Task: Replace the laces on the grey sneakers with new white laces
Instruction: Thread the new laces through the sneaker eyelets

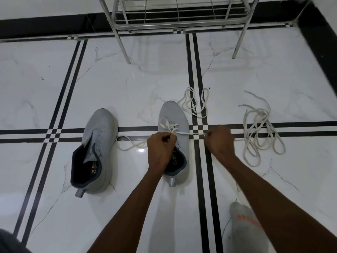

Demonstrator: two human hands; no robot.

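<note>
Two grey sneakers stand on the tiled floor, toes pointing away from me. The left sneaker (96, 148) has bare eyelets and no lace. The right sneaker (173, 123) has a white lace (171, 127) crossed through its front eyelets. My left hand (160, 146) pinches that lace over the tongue, and its free end trails left on the floor (127, 146). My right hand (218, 140) grips the other end, pulled taut out to the right of the shoe.
A loose white lace (195, 103) lies past the right sneaker's toe, and a tangled pile of laces (259, 130) lies further right. A metal wire rack (178, 15) stands on legs at the back. My socked foot (244, 227) is at the lower right.
</note>
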